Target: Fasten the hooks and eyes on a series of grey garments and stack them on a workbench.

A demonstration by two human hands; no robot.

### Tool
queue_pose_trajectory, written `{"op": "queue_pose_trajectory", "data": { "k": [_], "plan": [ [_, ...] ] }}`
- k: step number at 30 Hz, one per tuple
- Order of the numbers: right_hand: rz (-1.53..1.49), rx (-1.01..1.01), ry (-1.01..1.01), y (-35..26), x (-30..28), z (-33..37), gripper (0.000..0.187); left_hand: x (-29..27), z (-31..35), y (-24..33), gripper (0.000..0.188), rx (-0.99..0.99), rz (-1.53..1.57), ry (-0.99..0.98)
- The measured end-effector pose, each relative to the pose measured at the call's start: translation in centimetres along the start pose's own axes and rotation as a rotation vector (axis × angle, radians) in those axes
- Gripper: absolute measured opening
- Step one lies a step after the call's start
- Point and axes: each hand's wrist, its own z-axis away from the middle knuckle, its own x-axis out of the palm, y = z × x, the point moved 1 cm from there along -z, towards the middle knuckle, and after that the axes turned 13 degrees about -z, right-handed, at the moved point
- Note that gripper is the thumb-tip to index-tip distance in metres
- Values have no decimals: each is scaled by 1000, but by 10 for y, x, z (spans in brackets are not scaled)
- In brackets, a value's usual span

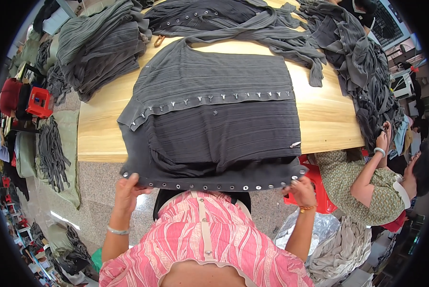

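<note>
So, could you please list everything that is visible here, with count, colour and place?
garment: one, dark grey, ribbed, with metal snaps, spread on the table, near hem over the edge
table: one, light wood, centre
garment piles: several, grey, along the far and right table edges
stool: one, red, on the floor at left
co-worker: one, green patterned top, at right
left hand: holds the hem's left corner
right hand: holds the hem's right corner

Around you: heaps of grey cloth and a neighbour at work

Your wooden surface (320, 119) carried a grey pile (99, 45) at its far left; a red stool (39, 102) stood on the floor to your left, and a person in a patterned top (353, 184) sat at your right.
</note>
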Motion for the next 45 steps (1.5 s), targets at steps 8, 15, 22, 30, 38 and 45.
{"op": "queue_pose_trajectory", "data": {
  "k": [8, 15, 22, 30, 38, 45],
  "plan": [
    [-85, -212, 5, -102, 93, -84, 17, 3, -64, 71, 34, 125, 291, -45],
    [961, -744, 268, -80, 115, -175, 38, 22, -108, 48, 35, 362, -181, 180],
    [1532, -737, 216, -94, 102, -194, 50, 25, -117, 73, 50, 827, -1433, 292],
    [1523, -577, 187, -120, 96, -185, 40, 16, -119, 92, 38, 903, -1523, 276],
    [1300, -237, 337, -124, 84, -179, 36, -6, -111, 84, 17, 715, -1127, 160],
    [1424, -520, 88, -120, 86, -179, 28, -13, -114, 74, 5, 531, -868, 140]
  ]
}}
